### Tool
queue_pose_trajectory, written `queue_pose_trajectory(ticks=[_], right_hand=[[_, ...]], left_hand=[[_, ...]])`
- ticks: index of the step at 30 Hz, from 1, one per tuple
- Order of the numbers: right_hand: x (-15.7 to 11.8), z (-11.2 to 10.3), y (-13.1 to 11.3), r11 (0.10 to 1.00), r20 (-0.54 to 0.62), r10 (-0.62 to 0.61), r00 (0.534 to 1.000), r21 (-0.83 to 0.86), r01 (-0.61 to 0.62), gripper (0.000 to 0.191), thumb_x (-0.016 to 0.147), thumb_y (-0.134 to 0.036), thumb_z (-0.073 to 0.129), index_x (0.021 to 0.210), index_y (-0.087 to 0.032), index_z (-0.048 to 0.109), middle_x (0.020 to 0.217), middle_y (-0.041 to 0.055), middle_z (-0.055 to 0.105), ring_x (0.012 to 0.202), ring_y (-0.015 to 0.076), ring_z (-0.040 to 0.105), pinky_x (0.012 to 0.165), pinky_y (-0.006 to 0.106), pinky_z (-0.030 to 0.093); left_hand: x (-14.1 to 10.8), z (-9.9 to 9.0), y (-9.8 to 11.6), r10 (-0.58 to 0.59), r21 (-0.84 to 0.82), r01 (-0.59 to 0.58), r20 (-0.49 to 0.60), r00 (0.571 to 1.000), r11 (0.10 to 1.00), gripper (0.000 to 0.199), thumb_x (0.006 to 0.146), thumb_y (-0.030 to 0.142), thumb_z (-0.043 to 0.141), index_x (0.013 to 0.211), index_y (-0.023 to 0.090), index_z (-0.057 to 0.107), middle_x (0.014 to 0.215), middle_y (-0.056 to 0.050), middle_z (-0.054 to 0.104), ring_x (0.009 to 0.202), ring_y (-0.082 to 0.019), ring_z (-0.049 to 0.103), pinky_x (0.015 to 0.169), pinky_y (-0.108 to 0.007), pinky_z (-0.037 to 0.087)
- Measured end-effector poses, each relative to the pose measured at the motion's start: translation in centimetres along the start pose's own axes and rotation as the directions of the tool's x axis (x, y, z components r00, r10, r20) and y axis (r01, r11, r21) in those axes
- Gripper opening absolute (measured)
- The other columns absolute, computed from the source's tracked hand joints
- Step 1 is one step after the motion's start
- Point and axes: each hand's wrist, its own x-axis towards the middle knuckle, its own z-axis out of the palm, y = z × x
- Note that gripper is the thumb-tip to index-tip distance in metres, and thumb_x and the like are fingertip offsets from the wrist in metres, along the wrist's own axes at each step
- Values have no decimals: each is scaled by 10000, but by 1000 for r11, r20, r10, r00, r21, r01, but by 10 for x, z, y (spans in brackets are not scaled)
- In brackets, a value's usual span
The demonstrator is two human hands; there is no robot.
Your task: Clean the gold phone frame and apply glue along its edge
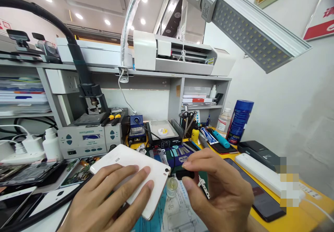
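Observation:
A white smartphone (138,162) is tilted, its back facing up and its camera at the right corner. My left hand (112,193) holds it, with the fingers laid across the back and the thumb hidden. Just right of the phone's camera end, my right hand (216,186) pinches a small black piece (184,174) between thumb and fingers; it looks like a cable plug. A thin dark cable runs up behind it. Whether the piece touches the phone I cannot tell. Below the gap between the hands stands a small glass jar (172,187).
At the left lie several opened phones (18,204) and a rework station (86,140) with a thick black hose. A dark phone (257,190) and a white power strip (263,171) lie at the right. An LED lamp (255,26) hangs overhead.

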Motion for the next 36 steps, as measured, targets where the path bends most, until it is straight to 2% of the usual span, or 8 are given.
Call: queue_pose_trajectory(ticks=[18,23,26,28,29,33,34,36], right_hand=[[-4,-3,4,1000,38,13,999,14,-14,360,776,17,682,1046,-220,705,892,51,703,827,205,664,614,299,552],[1,-7,8,997,-40,70,997,26,-69,281,841,-22,667,1026,-230,707,885,43,681,859,200,665,687,309,552],[5,-8,10,988,-95,154,984,5,-154,197,873,-88,686,1002,-234,714,888,31,685,735,160,651,617,278,541],[8,-9,11,973,-110,230,967,13,-230,131,890,-152,696,990,-232,721,849,21,683,632,134,619,530,253,511],[9,-9,11,965,-111,263,958,22,-263,106,895,-180,700,986,-230,724,814,15,679,603,129,608,503,245,498],[11,-9,12,943,-91,333,939,50,-329,84,895,-241,713,971,-211,733,723,6,669,563,128,597,476,236,485],[11,-9,13,939,-89,343,935,55,-340,88,893,-247,716,970,-206,734,718,7,672,558,129,597,473,236,485],[11,-9,15,933,-85,360,929,63,-355,100,893,-257,720,972,-197,735,707,10,673,560,137,604,461,237,480]], left_hand=[[-1,0,5,-77,5,77,0,997,997,311,1042,140,445,1228,207,685,1268,-83,750,1147,-266,659,1011,-482,456],[1,-2,1,-125,-39,124,-10,992,991,275,1023,160,502,1224,182,688,1226,-104,763,1131,-277,648,979,-471,462],[6,-2,-3,-237,-105,230,-54,970,967,288,954,103,583,1216,176,677,1131,-86,777,1044,-236,671,897,-369,510],[7,-1,-5,-428,-162,410,-92,899,897,240,954,148,598,1172,206,679,992,-36,766,877,-185,685,779,-288,524],[8,0,-7,-551,-179,530,-103,828,829,186,964,208,602,1131,227,683,915,-6,745,775,-163,668,708,-262,514],[4,4,-15,-895,-235,866,-57,442,442,237,939,486,632,1008,265,684,810,42,685,659,-150,594,593,-242,458],[3,4,-17,-924,-273,887,-21,382,373,272,927,520,637,999,262,682,813,38,682,686,-160,598,608,-245,461],[3,5,-21,-939,-352,887,58,338,298,306,916,544,638,976,246,675,794,29,669,717,-175,603,635,-257,470]])
